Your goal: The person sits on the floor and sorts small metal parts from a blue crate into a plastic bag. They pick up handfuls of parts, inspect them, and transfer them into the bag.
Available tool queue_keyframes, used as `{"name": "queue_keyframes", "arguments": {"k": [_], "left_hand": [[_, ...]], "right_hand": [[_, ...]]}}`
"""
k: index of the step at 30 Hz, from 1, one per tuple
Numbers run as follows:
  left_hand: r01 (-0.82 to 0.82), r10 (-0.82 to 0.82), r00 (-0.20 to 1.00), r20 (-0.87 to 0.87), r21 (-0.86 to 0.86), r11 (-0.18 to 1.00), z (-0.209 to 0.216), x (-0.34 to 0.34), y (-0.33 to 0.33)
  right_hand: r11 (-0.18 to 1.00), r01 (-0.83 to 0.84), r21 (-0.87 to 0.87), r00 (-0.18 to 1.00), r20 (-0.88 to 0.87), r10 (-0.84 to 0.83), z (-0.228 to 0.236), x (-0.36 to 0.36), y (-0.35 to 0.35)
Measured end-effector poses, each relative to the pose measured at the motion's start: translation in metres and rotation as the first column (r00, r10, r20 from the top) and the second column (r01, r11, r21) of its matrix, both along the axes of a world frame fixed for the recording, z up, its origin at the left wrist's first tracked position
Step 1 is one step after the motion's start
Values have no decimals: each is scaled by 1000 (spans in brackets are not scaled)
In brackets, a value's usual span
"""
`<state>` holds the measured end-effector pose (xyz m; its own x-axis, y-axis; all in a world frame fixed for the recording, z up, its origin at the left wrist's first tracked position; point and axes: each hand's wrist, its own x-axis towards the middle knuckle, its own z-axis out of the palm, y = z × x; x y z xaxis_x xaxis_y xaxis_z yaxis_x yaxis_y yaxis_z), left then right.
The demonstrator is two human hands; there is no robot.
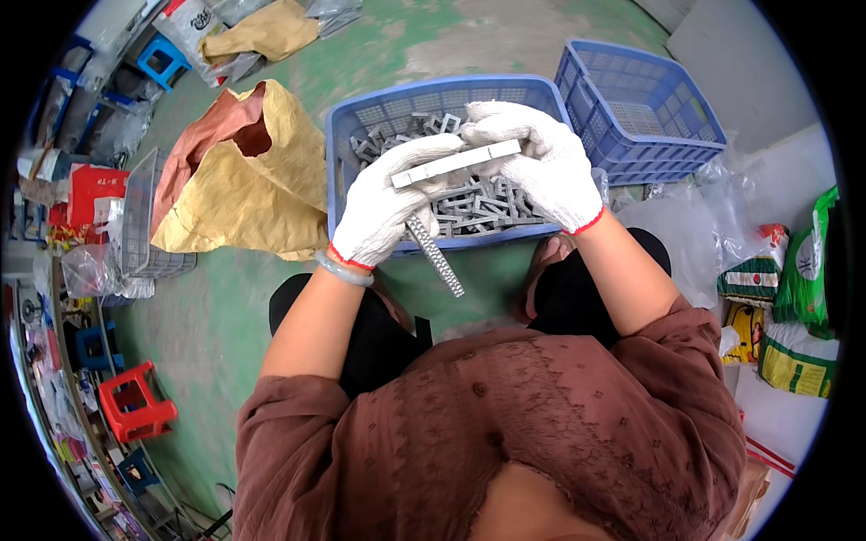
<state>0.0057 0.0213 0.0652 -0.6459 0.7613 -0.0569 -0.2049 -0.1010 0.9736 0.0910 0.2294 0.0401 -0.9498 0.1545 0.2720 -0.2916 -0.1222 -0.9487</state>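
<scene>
Gripping a long, pale, rectangular bar (457, 163) with the closed fingers of both the white-gloved left hand (386, 198) and the white-gloved right hand (548, 162), holding it rising slightly rightward above a blue plastic mesh crate (415, 94) containing small grey metal frame-shaped pieces (484, 208). Also carrying a narrow, grey, bumpy-textured strip (437, 261) under the left hand, slanting down past the crate's near rim. Working between a crumpled tan paper sack (239, 212) at left and a second blue plastic crate (663, 159) at right.
</scene>
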Motion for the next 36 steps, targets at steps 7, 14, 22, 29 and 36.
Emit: {"name": "queue_keyframes", "arguments": {"k": [7,14,22,29,36], "left_hand": [[37,-43,995,90,64,997,-12,-7,-5],[-136,76,939,335,158,978,-23,-12,-6],[-307,278,940,199,135,942,18,-38,-31],[-677,141,-160,-977,212,705,88,-175,-131],[-866,653,395,-646,-25,500,80,-277,-167]], "right_hand": [[997,24,72,1000,4,-25,-4,-3,1],[995,16,-95,975,223,6,-7,-2,-10],[986,-151,63,932,341,121,-3,-5,-16],[936,-157,314,907,421,11,-2,-7,-6],[882,-183,435,923,386,1,1,-9,-5]]}}
